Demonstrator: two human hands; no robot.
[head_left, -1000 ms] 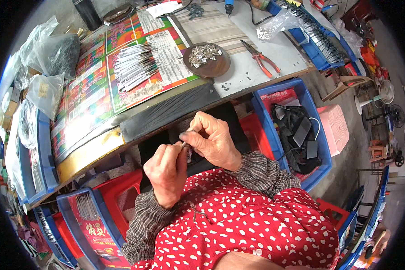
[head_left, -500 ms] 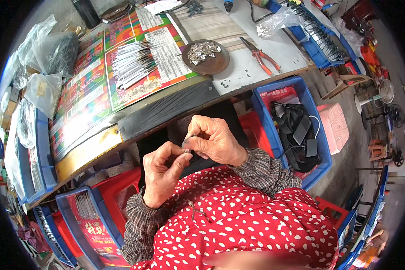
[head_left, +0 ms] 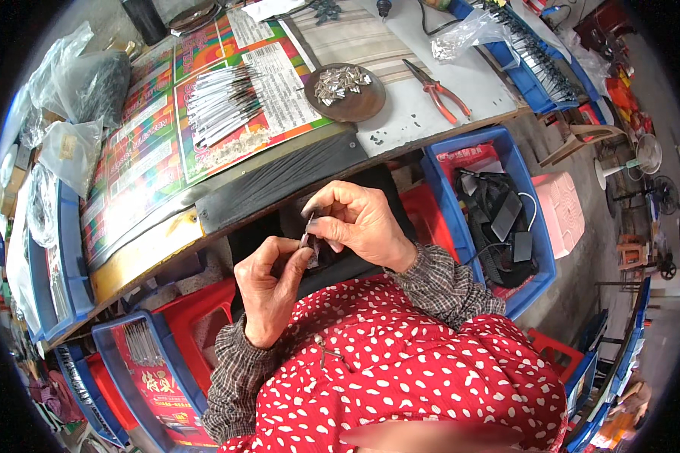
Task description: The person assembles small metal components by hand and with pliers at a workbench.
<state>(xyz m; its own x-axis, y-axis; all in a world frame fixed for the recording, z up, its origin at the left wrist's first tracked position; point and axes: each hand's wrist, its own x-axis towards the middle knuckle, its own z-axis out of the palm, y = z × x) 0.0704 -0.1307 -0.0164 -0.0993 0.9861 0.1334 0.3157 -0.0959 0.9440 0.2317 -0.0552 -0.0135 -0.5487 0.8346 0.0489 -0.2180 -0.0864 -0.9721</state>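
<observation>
Silver-grey and slim, the piece (head_left: 304,240) is off the worktop (head_left: 476,75), held in the air on our side of its near edge, and we have both hands at it. The left hand (head_left: 270,275) has it pinned between thumb and forefinger, with no gap there that we can make out. The right hand (head_left: 361,226) is at the upper end, thumb and forefinger a sliver apart, a thin dark tip between them; whether they truly grip it, we cannot tell. For our money, the left pinch wants to be firm and low, leaving that upper end free for the right fingers, light touch, wrists steady. Up on the worktop we have the dish (head_left: 351,112) of silver bits (head_left: 341,84) by the near edge, pliers (head_left: 435,92) towards the right end, and rods (head_left: 221,104) left of the dish.
</observation>
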